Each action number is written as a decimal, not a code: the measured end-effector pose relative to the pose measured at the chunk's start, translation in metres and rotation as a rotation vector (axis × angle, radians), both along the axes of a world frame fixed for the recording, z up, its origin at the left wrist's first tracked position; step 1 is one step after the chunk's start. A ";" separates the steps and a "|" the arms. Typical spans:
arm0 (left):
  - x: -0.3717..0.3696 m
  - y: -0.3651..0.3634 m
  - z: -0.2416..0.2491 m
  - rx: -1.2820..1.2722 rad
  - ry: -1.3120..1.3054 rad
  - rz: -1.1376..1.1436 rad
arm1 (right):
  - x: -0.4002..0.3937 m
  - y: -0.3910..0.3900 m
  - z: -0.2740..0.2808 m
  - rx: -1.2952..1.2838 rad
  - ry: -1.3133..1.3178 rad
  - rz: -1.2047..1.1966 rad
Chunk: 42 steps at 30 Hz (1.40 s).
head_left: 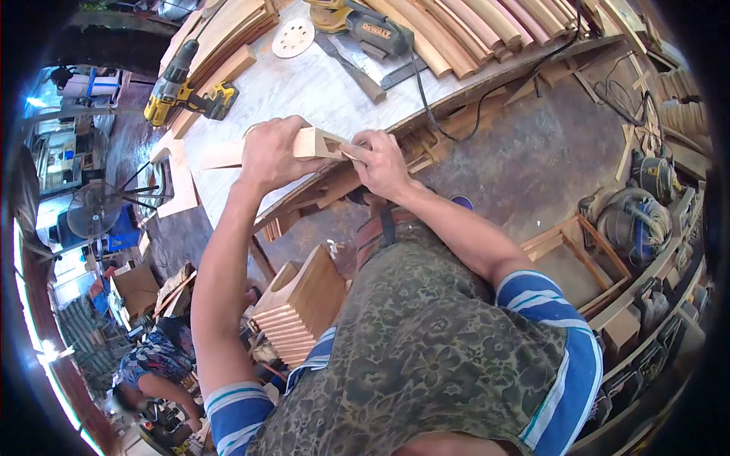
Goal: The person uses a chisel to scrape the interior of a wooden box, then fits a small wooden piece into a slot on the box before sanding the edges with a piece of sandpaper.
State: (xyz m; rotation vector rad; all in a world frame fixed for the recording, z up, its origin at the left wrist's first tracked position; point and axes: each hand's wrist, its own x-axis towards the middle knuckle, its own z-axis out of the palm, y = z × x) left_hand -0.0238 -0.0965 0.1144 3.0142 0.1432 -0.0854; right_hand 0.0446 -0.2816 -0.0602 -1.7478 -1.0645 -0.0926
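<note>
Wooden piece (in left hand)

From the pale wooden block, a hand could pass toward twelve o'clock over the whitish tabletop; a yellow-and-black cordless drill obstructs ten, a long dark flat tool one, a looping black cable two.

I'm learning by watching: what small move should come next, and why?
I'd probably ease the right hand back slightly to inspect that end of the wooden piece: the hand partly covers it, while the left hand grips the piece and could steady it.
</note>
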 end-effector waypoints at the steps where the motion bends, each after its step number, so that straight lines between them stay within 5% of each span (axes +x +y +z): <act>1: 0.000 0.001 0.000 0.003 -0.001 -0.004 | 0.001 0.003 -0.002 0.026 -0.014 -0.008; 14: 0.000 0.003 -0.003 0.011 -0.007 -0.001 | 0.039 0.009 0.010 -0.149 -0.149 0.101; 22: 0.000 0.002 -0.001 -0.021 -0.023 -0.013 | 0.067 0.024 -0.002 -0.067 -0.318 0.340; 42: -0.001 0.005 -0.003 -0.052 -0.014 0.002 | 0.081 0.026 0.032 -0.003 -0.496 0.387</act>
